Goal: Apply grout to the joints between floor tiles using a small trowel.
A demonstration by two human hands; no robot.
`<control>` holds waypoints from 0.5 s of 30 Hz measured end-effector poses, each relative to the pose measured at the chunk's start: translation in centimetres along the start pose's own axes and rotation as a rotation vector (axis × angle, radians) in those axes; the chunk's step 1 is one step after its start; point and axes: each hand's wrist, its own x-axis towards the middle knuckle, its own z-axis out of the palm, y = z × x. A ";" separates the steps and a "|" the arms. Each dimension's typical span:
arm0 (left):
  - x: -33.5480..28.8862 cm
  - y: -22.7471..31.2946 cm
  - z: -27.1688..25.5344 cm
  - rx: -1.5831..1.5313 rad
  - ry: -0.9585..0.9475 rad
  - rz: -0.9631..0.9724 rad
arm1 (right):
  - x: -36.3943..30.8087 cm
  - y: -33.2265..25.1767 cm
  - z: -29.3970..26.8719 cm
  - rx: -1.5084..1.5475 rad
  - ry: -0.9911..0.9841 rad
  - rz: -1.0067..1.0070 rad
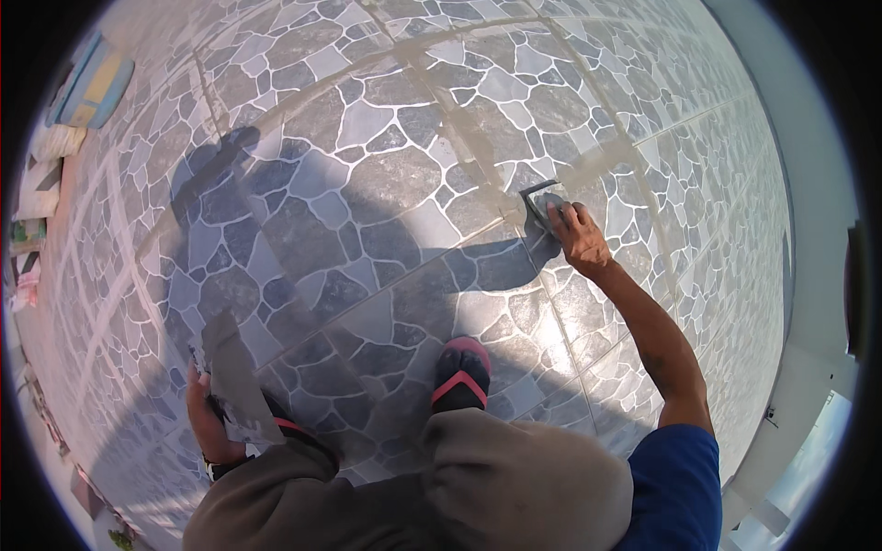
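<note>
My right hand (582,241) is closed around a small flat float (543,196). Its dark edge rests on the stone-patterned floor tiles (404,179), close to where several tile joints meet. Smears of grey grout (593,163) run along the joints around it. At the lower left, my left hand (207,418) grips a flat trowel (235,372) from its outer side. Grey paste seems to coat the trowel's face, and the handle is mostly hidden. The trowel is beside my left knee, over the shaded tiles.
My feet are in dark flip-flops (462,372) with pink straps, on the tiles. A blue tub (92,83) stands at the far left, with pale sacks (57,142) nearer along that edge. A light wall (767,119) borders the floor on the right. My shadow covers the left and middle.
</note>
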 end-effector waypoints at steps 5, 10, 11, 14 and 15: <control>0.6 -0.6 -2.2 -0.016 0.003 -0.034 | 0.3 2.0 -3.8 0.289 -0.127 0.165; 0.7 -1.4 -1.2 0.004 0.004 -0.004 | 3.1 5.9 -3.5 0.130 -0.151 0.535; 0.8 -1.4 -1.3 0.021 -0.023 -0.002 | 3.2 6.4 -3.0 0.143 -0.225 0.611; 0.7 -1.5 -1.0 0.013 -0.017 -0.018 | 5.3 4.5 -2.6 0.289 -0.137 0.600; 0.9 -1.7 -1.5 0.014 -0.016 -0.018 | 5.7 4.0 -2.2 0.272 -0.139 0.572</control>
